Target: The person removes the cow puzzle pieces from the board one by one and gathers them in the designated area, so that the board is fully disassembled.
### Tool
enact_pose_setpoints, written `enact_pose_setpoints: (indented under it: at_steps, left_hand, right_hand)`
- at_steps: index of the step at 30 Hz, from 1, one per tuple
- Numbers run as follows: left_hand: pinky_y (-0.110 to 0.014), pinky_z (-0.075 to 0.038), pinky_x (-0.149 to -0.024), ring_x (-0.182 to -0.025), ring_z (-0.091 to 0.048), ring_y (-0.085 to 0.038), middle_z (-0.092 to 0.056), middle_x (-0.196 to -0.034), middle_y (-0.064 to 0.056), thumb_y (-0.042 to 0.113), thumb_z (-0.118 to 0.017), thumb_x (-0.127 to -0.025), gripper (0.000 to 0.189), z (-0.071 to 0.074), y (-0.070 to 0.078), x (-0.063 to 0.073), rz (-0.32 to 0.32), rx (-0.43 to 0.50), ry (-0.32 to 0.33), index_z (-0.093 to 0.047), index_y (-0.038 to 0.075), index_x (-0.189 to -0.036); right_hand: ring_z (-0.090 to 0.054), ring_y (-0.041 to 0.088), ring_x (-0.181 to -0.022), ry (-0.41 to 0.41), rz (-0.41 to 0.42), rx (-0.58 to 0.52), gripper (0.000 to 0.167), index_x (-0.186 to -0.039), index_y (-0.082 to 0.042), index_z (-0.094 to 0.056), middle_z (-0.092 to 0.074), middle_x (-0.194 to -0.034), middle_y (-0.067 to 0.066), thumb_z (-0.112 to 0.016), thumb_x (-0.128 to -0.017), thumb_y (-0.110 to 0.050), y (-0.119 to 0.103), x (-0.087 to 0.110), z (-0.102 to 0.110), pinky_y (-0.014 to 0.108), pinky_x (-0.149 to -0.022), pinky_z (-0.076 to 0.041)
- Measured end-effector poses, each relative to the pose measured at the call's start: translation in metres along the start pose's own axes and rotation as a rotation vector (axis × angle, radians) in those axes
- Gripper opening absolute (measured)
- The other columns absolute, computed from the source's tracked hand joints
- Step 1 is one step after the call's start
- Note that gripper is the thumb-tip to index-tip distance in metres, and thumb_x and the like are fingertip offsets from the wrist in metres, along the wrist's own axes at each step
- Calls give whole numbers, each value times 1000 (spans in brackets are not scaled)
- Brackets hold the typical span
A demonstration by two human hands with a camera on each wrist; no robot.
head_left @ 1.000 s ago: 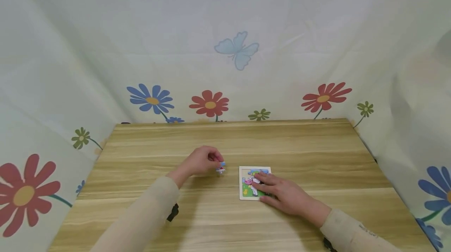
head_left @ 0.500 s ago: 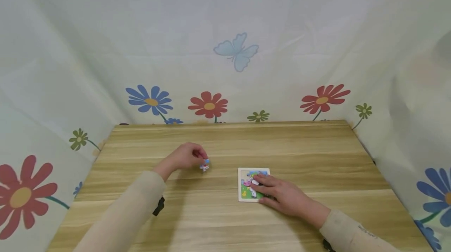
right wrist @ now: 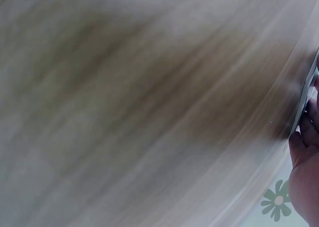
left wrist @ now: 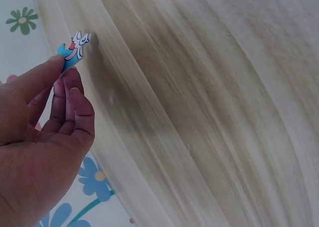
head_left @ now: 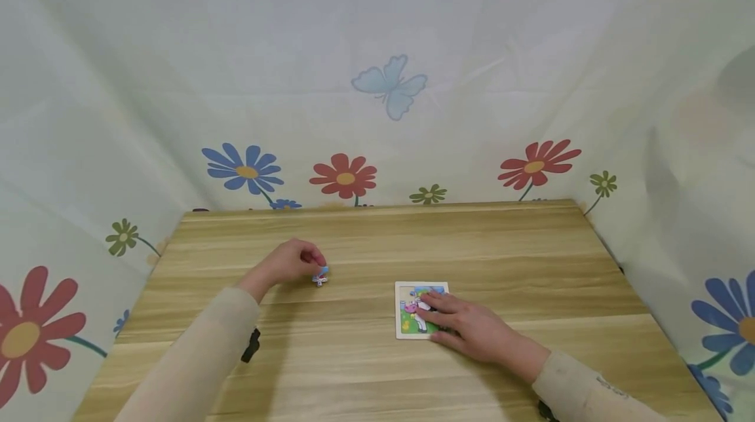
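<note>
A small jigsaw piece, blue with a white and red cartoon part, is pinched between the thumb and fingers of my left hand. The left wrist view shows this jigsaw piece from close by, held above the tabletop. To the right lies a square puzzle board with a pale frame and a cow picture on green. Its upper left part shows bare backing. My right hand rests on the board with spread fingers and covers its right side. In the right wrist view only the board's edge and part of the hand appear.
The wood-grain table extends around both hands. A pale cloth backdrop printed with flowers and a butterfly hangs behind it and along both sides.
My left hand has moved left across the table, away from the puzzle board, with the jigsaw piece still pinched. The right hand stays on the board.
</note>
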State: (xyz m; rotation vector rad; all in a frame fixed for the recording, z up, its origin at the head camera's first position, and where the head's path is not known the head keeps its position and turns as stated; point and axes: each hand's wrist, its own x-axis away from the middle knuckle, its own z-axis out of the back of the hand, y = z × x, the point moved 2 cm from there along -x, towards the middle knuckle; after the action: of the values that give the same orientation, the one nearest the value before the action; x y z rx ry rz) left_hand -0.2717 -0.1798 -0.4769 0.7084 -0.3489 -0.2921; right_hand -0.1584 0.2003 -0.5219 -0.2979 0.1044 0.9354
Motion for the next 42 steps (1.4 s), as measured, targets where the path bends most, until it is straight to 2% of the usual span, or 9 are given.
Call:
enact_pose_setpoints:
  at_steps: [7,10,14,24,30,36,42]
  left_hand:
    - [-31,-46,-69,-75,-53,-18,-63,-82,2,14,-73,-84,6,0,-19,2,14,-36,42,-70,12,-88]
    - [-32,-46,-69,-74,-53,-17,-62,-80,2,12,-71,-84,4,-2,-24,3,-12,-50,59,-70,11,-89]
    - [-33,-46,-70,-74,-53,-16,-62,-80,2,10,-70,-85,4,-5,-26,5,-48,-61,85,-70,10,-89]
    - [-31,-45,-70,-75,-53,-15,-61,-82,2,11,-70,-86,4,-11,-29,9,-91,-107,157,-71,10,-90]
    - [-31,-46,-70,-75,-53,-15,-61,-83,3,11,-70,-86,4,-12,-31,8,-111,-122,169,-71,10,-90]
    - [-33,-46,-72,-76,-53,-15,-61,-84,4,13,-71,-85,5,-12,-23,6,-101,-122,181,-70,13,-91]
    - [-31,-48,-72,-77,-54,-16,-61,-85,5,16,-71,-85,12,-22,9,-2,-111,-59,128,-70,12,-97]
  right_hand:
    - [-36,29,-133,-5,-4,-5,54,-142,-22,-44,-37,-148,5,-57,-93,-40,-2,-1,1,47,-99,-39]
    - [-36,29,-133,-3,-1,-2,54,-142,-21,-44,-37,-148,5,-57,-93,-40,-2,-1,1,47,-98,-39]
    - [-36,29,-133,-5,-3,-2,54,-142,-21,-44,-37,-148,5,-56,-94,-40,-2,-1,0,47,-99,-38]
    - [-37,30,-132,0,-10,-8,53,-142,-20,-45,-38,-147,6,-57,-94,-40,-4,-1,0,48,-99,-39]
    - [-37,29,-133,-17,-22,-14,53,-142,-20,-45,-38,-148,6,-56,-94,-40,-6,-2,1,48,-99,-38]
    - [-35,28,-134,-27,-38,-18,53,-143,-21,-43,-36,-149,4,-55,-94,-41,-5,-2,0,47,-101,-37]
    - [-37,29,-133,-16,-36,-6,54,-143,-21,-43,-37,-148,5,-56,-94,-40,-5,-1,1,48,-99,-38]
